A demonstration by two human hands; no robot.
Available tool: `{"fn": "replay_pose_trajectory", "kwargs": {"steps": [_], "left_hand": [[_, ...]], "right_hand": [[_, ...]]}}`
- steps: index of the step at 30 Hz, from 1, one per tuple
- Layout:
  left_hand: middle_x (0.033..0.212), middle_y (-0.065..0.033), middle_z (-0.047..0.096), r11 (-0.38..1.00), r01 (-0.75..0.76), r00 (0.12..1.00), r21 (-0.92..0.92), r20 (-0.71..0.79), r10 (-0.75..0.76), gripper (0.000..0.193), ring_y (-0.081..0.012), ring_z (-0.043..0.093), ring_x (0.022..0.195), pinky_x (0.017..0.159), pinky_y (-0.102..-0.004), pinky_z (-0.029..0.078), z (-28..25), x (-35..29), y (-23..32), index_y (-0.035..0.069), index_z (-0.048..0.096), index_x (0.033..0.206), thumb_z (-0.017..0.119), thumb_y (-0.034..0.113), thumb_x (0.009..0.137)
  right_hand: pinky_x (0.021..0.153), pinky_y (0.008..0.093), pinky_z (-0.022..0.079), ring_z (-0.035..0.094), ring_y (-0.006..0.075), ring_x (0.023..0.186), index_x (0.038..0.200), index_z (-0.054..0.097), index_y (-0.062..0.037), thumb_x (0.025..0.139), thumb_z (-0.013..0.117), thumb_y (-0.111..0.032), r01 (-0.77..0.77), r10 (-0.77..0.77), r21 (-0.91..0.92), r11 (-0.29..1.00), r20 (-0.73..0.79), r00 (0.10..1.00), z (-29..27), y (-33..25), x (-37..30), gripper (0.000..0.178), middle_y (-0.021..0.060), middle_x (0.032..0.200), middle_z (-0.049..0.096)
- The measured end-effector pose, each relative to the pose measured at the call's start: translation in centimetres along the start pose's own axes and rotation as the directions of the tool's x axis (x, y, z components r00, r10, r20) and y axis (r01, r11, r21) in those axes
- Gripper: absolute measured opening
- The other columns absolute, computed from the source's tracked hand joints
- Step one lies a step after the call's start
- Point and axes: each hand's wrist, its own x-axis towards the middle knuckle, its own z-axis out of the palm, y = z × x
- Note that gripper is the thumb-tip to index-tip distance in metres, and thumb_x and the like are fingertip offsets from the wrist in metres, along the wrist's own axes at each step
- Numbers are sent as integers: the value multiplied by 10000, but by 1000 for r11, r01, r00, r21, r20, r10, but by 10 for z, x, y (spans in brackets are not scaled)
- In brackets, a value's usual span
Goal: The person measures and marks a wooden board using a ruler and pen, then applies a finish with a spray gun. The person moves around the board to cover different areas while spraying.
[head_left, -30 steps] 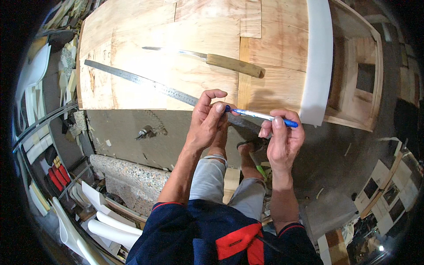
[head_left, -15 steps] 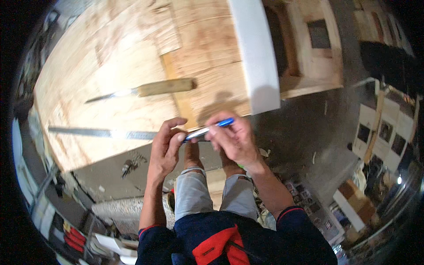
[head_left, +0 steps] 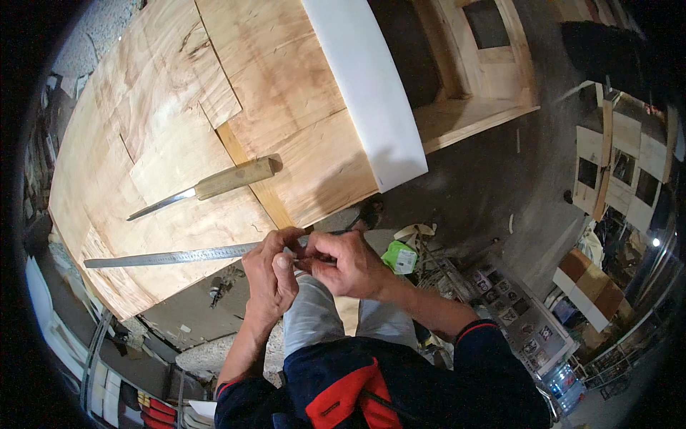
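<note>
My left hand [head_left: 270, 275] and my right hand [head_left: 346, 263] meet just off the near edge of the plywood top, fingers bent and closed. Between them shows a small pale bit of the pen [head_left: 289, 252]; most of it is hidden by the fingers. A steel ruler [head_left: 168, 257] lies slanted along the near edge, its right end running behind my left hand. Farther in on the wood rests a chisel [head_left: 232, 180] with a wooden handle, blade pointing left.
The plywood top [head_left: 157, 121] bears a white strip [head_left: 368, 93] along its right side. Beyond that stands an open wooden frame [head_left: 464, 114]. Below right are a green packet [head_left: 399, 257], a patterned panel [head_left: 518, 314] and a clear water bottle [head_left: 563, 386].
The view has shifted and turned, so the wood, chisel and ruler sit tilted. My hands have drawn together, and the pen, plain before with its blue end, is now mostly covered.
</note>
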Motion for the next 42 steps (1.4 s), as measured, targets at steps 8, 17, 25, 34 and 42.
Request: {"fn": "replay_pose_trajectory", "kwargs": {"steps": [8,17,25,34,42], "left_hand": [[806,-186,643,999,49,997,3,54,-49,439,-340,646,740,670,-415,512,-15,3,-6,-8,640,950,430,372,1010],[827,-167,651,923,328,940,200,26,-339,197,-344,611,792,748,-400,487,-76,-26,-69,20,598,979,585,216,971],[1032,-138,643,988,155,835,25,-538,-118,368,-216,595,956,901,-369,446,-67,36,-84,-9,533,1092,385,326,1064],[1147,-243,550,856,365,517,367,-845,141,370,-386,543,1063,908,-433,422,-171,260,-161,-52,496,1230,486,247,1013],[1322,-210,474,732,497,553,465,-820,146,311,-410,427,1254,1029,-617,287,-152,278,-166,-20,484,1156,472,250,1002]], "right_hand": [[614,366,524,698,294,691,893,598,-2,835,633,-66,-203,201,23,979,47,978,6,-8,17,92,161,753,670],[1005,490,422,531,430,1186,1273,511,51,943,568,-191,42,-287,-574,818,-343,894,-23,23,49,413,278,1249,554],[1095,717,111,152,500,1441,1491,212,71,925,346,-662,-252,-164,-918,306,-312,936,-118,121,42,936,300,1558,178],[1141,632,167,192,452,1445,1453,286,100,914,413,-654,-23,-344,-972,235,-105,933,-134,42,256,936,300,1538,229],[1159,600,131,226,413,1439,1451,325,67,926,309,-701,130,-546,-978,165,19,838,-179,7,446,931,268,1530,279]]}}
